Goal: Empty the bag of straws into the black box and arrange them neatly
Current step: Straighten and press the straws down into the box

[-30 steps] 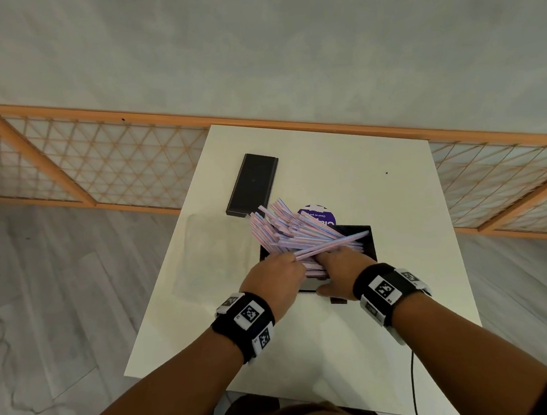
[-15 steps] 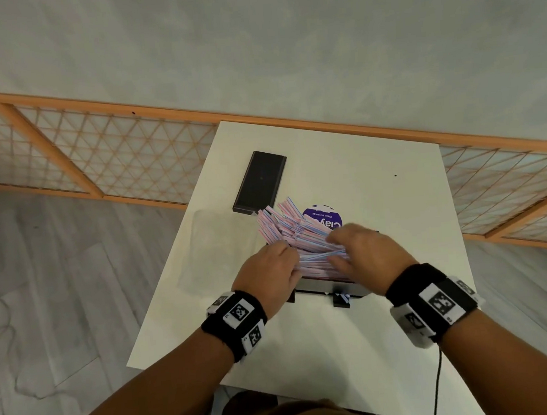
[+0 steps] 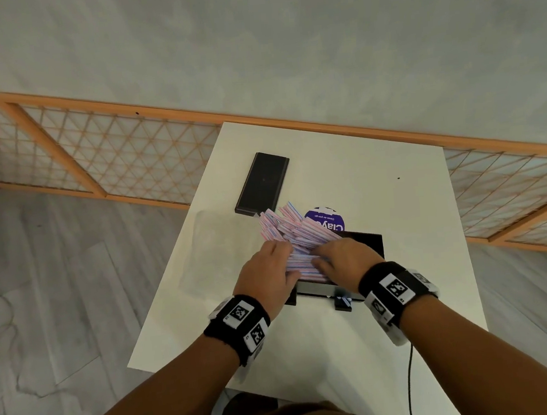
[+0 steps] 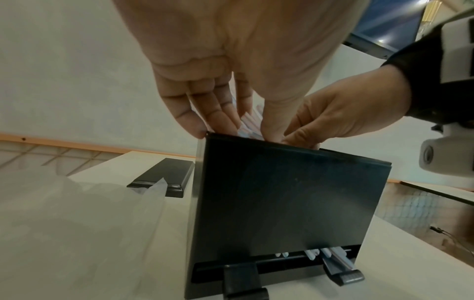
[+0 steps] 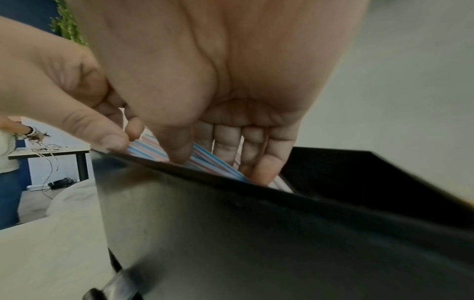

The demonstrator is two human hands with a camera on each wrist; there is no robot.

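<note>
Head view, frame centre: straws (image 3: 287, 235) fanned out of the black box (image 3: 371, 242), between left hand (image 3: 266, 273) and right hand (image 3: 345, 259). Left wrist view: left fingers (image 4: 205, 105) straight, touching straws (image 4: 250, 119) at box rim. Right wrist view: right fingers (image 5: 264, 160) straight, pressing straws (image 5: 205, 160) inside box (image 5: 333, 233).
</note>
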